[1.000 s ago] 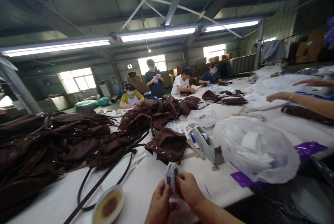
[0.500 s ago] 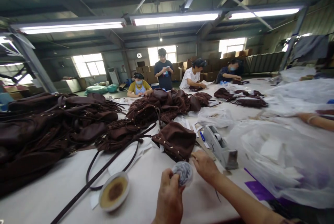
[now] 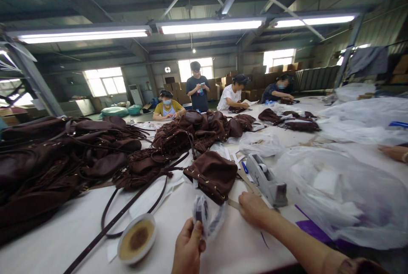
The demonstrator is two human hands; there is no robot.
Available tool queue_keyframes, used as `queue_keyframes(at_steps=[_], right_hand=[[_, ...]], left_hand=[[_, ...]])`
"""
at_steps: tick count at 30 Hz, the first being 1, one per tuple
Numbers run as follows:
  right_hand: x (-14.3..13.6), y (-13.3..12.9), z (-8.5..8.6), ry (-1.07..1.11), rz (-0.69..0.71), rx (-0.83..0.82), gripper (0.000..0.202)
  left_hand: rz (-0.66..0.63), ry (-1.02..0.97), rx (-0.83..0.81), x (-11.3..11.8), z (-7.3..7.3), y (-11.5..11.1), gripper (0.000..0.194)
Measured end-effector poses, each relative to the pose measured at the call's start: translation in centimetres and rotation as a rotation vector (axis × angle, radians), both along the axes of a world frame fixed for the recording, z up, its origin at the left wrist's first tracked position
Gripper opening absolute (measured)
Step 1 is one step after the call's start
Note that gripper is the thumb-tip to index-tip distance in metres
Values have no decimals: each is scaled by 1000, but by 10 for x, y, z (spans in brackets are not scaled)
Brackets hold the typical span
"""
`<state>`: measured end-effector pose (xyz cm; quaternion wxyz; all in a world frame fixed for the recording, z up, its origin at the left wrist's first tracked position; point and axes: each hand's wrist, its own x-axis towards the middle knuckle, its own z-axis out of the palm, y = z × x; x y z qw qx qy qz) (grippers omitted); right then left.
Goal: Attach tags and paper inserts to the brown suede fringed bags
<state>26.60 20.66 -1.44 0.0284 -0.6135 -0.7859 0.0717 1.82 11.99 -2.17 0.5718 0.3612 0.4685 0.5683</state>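
Observation:
Thumb and fingers of my left hand (image 3: 188,246) are pinched on a small clear plastic bag (image 3: 208,218) with something dark and bluish-grey inside, over the white table (image 3: 245,252). To its right, my right hand (image 3: 253,209) is closed on the end of a thin tan strip (image 3: 233,203). Just beyond both hands a dark brown drawstring bag (image 3: 213,174) with metal eyelets lies on its side. A round dish (image 3: 137,238) of yellowish stuff with a brown centre sits left of my left hand.
A grey tape dispenser (image 3: 266,180) stands right of the brown bag. Large clear plastic bags (image 3: 338,193) lie at the right. Brown bags (image 3: 41,163) are heaped at the left. Another person's hand (image 3: 395,152) shows at the right edge. Several people are across the table.
My left hand has moved left and turned the small plastic bag, which now shows a dark part. My right hand has shifted slightly, with the tan strip now visible. The view has shifted a little.

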Motion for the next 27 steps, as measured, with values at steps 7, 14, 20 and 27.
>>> queue_keyframes(at_steps=[7, 14, 20, 27], right_hand=[[34, -27, -5, 67, -41, -41, 30], [43, -23, -3, 260, -91, -98, 17], [48, -24, -6, 374, -157, -123, 16], [46, -23, 2, 380, -162, -115, 20]], left_hand=[[3, -92, -30, 3, 9, -10, 52], [13, -87, -13, 9, 12, -16, 54], [39, -88, -28, 11, 13, -17, 57], [24, -45, -18, 19, 21, -17, 60]])
